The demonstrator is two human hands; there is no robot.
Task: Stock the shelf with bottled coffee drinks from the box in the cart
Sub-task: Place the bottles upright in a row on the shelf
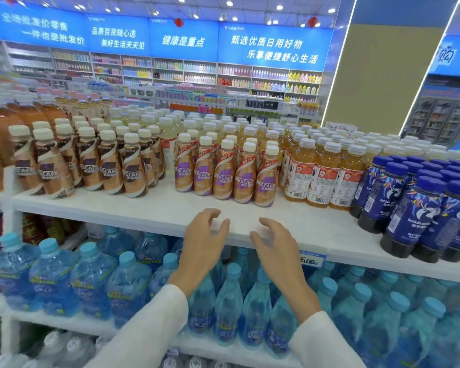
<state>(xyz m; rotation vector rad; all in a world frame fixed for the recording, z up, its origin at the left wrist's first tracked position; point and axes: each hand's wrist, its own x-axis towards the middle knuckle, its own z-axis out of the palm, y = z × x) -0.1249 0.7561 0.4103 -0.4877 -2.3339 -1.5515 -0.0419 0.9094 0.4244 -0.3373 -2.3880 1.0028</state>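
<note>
left hand (202, 243) loose, held nothing | right hand (275, 245) same | both hovered by shelf (144, 208) edge, below purple-label Nescafé bottles (225, 173)

The left hand (205, 245) and right hand (276, 248) are bare. Each arm wears a long white sleeve. The left sleeve (149, 333) and right sleeve (324, 343) end at the wrist in plain cuffs. The cloth looks smooth and soft, possibly a fine knit, though blur hides the weave.
</note>
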